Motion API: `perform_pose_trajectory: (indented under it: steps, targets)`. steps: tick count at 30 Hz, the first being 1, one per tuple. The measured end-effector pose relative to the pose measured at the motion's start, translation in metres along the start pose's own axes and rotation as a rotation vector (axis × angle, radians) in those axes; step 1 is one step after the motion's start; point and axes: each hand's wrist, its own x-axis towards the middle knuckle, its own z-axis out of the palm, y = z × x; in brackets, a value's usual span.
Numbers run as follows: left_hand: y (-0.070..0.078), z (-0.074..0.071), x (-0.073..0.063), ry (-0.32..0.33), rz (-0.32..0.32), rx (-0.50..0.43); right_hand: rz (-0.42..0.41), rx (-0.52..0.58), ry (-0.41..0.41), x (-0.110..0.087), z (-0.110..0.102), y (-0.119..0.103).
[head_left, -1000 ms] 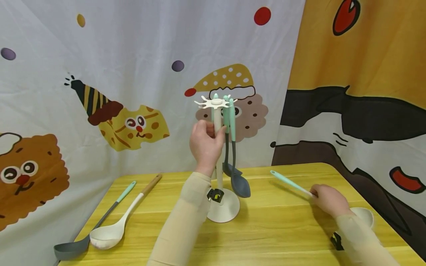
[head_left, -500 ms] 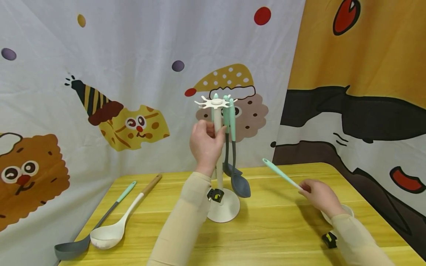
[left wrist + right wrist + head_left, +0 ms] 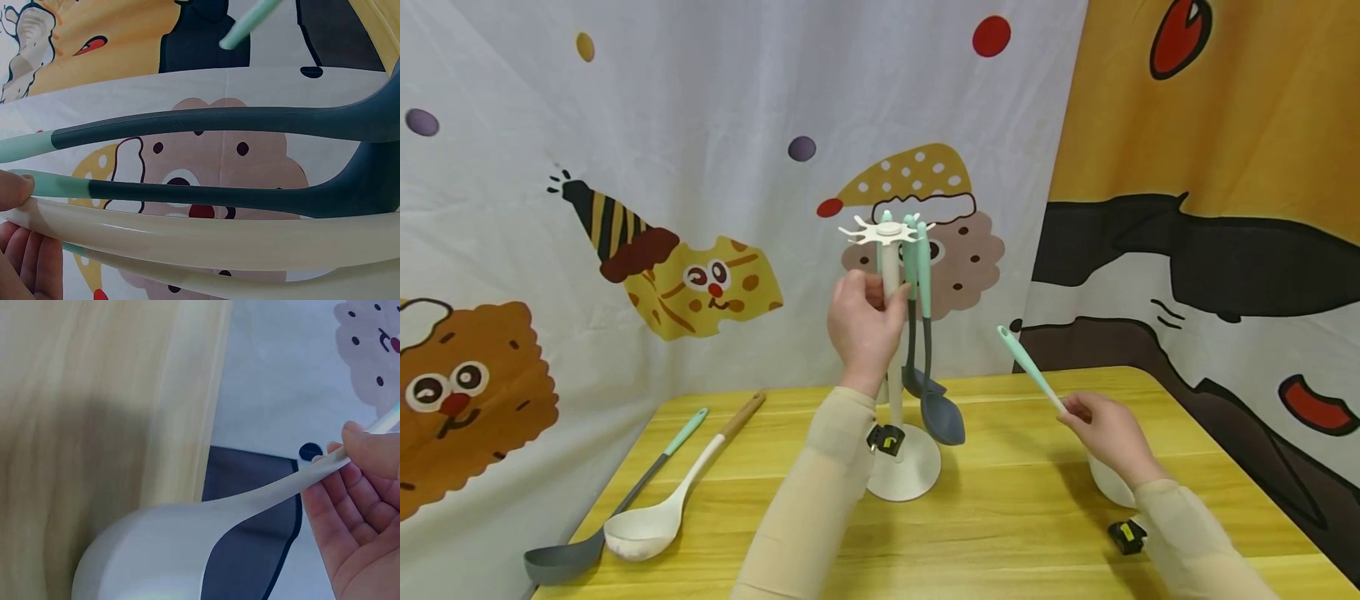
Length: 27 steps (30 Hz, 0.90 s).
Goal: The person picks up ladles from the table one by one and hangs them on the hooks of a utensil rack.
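My left hand (image 3: 867,329) grips the pole (image 3: 219,240) of a white utensil stand (image 3: 904,475), thumb on one side and fingers curled on the other. Two dark grey utensils with mint handles (image 3: 924,283) hang on its right side. Behind the pole hangs a pale one, mostly hidden in the head view. My right hand (image 3: 1108,433) pinches a white ladle (image 3: 150,550) partway along its shaft. Its mint handle (image 3: 1026,362) points up and left, toward the stand. The ladle's bowl (image 3: 1108,483) hangs low, partly behind my right wrist.
On the table's left side lie a white ladle with a wooden handle (image 3: 647,529) and a dark grey ladle with a mint handle (image 3: 561,562), side by side. A cartoon-printed curtain (image 3: 715,100) closes off the back of the wooden table (image 3: 1000,533).
My right hand has moved left and up with the white ladle, whose handle now tilts up more steeply. My left hand has stayed on the pole.
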Motion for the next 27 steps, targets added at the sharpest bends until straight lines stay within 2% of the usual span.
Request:
perform_pose_trajectory:
  steps: [13,27]
  targets:
    - [-0.001,0.001,0.000,0.001,0.013,-0.005,-0.039,0.058,0.115,0.006,-0.004,-0.029]
    - [0.000,0.000,0.000,-0.002,-0.003,-0.005,-0.104,0.098,0.205,0.010,-0.009,-0.062]
